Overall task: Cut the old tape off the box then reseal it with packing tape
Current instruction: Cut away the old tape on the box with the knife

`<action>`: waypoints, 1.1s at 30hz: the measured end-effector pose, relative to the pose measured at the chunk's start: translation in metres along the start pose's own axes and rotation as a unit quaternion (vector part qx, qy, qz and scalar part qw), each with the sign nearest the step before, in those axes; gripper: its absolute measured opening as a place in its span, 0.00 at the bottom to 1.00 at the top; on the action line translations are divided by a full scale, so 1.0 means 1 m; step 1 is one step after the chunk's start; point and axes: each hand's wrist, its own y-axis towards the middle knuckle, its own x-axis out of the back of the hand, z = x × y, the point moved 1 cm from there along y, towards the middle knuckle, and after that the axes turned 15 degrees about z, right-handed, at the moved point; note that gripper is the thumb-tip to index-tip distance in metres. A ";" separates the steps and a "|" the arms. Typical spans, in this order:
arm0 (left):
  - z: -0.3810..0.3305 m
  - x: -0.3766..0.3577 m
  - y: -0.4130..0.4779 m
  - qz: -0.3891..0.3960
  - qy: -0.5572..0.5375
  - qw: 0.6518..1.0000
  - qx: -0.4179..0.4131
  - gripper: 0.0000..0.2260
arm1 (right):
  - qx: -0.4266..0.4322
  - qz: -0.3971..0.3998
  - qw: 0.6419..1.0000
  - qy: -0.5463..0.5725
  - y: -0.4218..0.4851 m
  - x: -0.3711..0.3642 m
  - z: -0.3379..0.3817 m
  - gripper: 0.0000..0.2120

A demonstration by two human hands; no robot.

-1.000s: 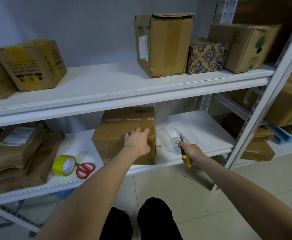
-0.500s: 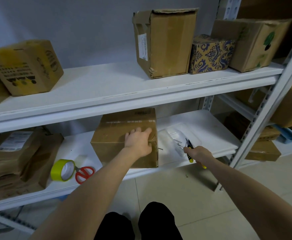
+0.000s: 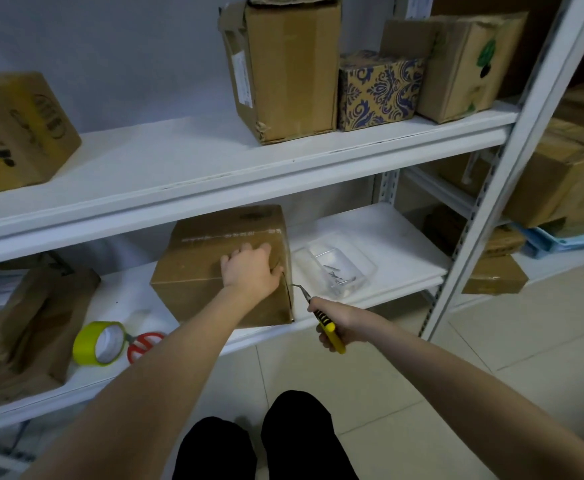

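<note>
Resting flat on the cardboard box point(image 3: 193, 275), left hand point(image 3: 250, 271) fingers straight; right hand point(image 3: 344, 320) grips yellow-handled tool point(image 3: 322, 319), tip at box's right edge.

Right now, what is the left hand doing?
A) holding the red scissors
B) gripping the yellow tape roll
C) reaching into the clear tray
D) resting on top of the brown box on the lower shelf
D: the left hand rests on top of the box; the tape roll and scissors lie untouched to its left, and the right hand holds the yellow-handled tool.
</note>
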 end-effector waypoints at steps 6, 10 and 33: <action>0.003 0.004 -0.001 0.005 -0.007 1.000 -0.001 0.16 | 0.052 0.005 0.997 0.051 0.015 -0.018 0.003 0.14; 0.002 0.007 0.000 0.016 -0.004 1.000 -0.004 0.15 | 0.082 -0.024 0.994 0.075 0.026 -0.023 0.004 0.13; -0.006 0.003 0.002 0.005 0.061 0.998 0.018 0.23 | 0.114 -0.058 0.988 0.085 0.010 -0.012 -0.004 0.11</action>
